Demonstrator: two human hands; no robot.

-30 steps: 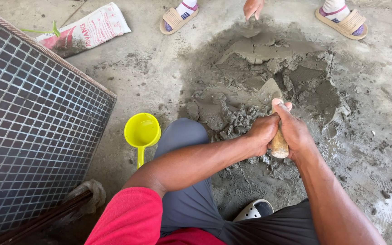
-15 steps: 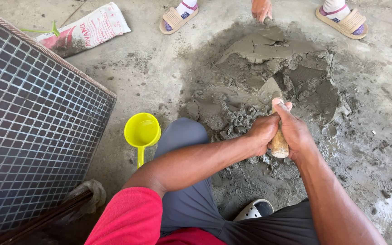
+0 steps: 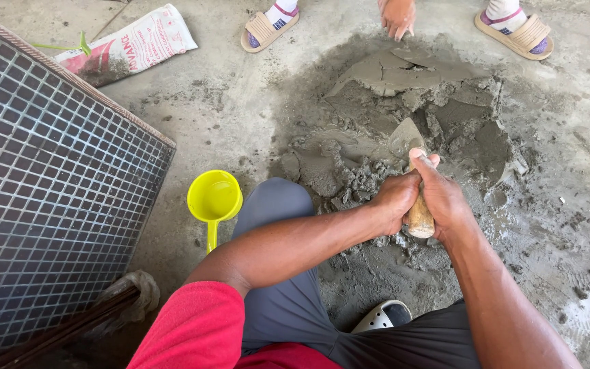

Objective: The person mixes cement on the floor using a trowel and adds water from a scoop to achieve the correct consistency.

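Observation:
Both my hands grip the wooden handle of a trowel (image 3: 418, 212). My left hand (image 3: 394, 198) wraps the handle from the left, my right hand (image 3: 443, 198) from the right. The trowel's grey blade (image 3: 404, 138) points away from me into a heap of wet grey cement mortar (image 3: 404, 109) spread on the concrete floor. Across the heap, another person's hand (image 3: 397, 15) reaches down to the mortar's far edge.
A yellow plastic scoop (image 3: 214, 198) with water lies left of my knee. A large metal grid panel (image 3: 42, 184) fills the left side. A cement bag (image 3: 131, 44) lies at the back left. The other person's sandalled feet (image 3: 268, 26) (image 3: 513, 27) stand beyond the heap. My white clog (image 3: 380, 316) shows below.
The other person's hand has shifted slightly to the right at the heap's far edge. My hands and the trowel have stayed in place.

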